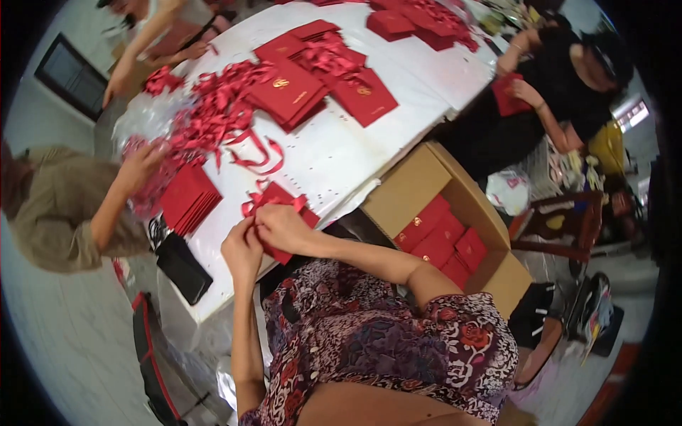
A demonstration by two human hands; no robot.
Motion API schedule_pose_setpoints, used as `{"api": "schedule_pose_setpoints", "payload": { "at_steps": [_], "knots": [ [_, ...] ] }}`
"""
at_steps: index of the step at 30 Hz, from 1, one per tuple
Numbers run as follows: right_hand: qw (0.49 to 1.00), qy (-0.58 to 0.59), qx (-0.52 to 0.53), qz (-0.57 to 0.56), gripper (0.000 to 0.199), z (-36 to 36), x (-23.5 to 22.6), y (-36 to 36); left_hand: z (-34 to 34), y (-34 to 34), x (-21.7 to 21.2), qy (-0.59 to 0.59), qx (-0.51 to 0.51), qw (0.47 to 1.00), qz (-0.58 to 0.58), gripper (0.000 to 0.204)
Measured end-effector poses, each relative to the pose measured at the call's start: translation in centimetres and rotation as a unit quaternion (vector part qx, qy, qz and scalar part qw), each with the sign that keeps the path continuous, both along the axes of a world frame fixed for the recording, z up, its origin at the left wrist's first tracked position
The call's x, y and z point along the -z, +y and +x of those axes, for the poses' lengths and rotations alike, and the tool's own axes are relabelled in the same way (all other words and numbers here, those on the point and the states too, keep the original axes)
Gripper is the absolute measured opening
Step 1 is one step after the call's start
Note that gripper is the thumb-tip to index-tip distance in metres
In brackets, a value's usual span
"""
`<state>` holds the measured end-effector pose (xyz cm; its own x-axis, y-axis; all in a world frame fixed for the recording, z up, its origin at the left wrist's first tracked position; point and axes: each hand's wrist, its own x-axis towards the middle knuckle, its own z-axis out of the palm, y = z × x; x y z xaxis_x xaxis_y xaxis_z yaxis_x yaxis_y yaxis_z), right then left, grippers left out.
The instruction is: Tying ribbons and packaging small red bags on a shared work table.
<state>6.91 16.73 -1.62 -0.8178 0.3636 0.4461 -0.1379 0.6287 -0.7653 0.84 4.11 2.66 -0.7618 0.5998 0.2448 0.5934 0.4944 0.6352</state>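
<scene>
At the near edge of the white table, a flat red gift bag [278, 193] lies under my hands, with a shiny red ribbon [250, 207] across it. My left hand [243, 248] is closed, its fingertips pinching at the ribbon. Beside it, my right hand [284, 228] is also closed, and its fingers meet the left ones over the ribbon. The exact grip at the fingertips is partly hidden. A loose ribbon loop [264, 157] rests just beyond. To the left stands a stack of red bags [190, 199].
A heap of red ribbons [220, 106] and more red bags [288, 89] cover the white table [312, 160]. A black phone-like object [183, 268] lies near left. An open cardboard box [412, 181] holding red bags stands at right. Several other people work around the table.
</scene>
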Motion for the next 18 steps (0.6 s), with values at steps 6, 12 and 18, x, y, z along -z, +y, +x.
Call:
{"api": "schedule_pose_setpoints", "payload": {
  "at_steps": [6, 12, 18],
  "knots": [
    [0.975, -0.048, -0.011, -0.218, 0.016, 0.3, -0.4, 1.8, -0.7, 0.8, -0.9, -0.044, 0.012, 0.999, 0.004, 0.021],
    [0.980, -0.052, 0.017, -0.194, 0.016, 0.3, -0.3, 1.1, 0.0, 1.6, -1.0, 0.072, 0.010, 0.997, 0.002, 0.021],
    [0.998, 0.001, -0.033, -0.060, 0.012, 1.2, -1.6, 1.7, -0.1, 1.6, -0.9, 0.070, 0.000, 0.998, 0.001, 0.019]
  ]
}}
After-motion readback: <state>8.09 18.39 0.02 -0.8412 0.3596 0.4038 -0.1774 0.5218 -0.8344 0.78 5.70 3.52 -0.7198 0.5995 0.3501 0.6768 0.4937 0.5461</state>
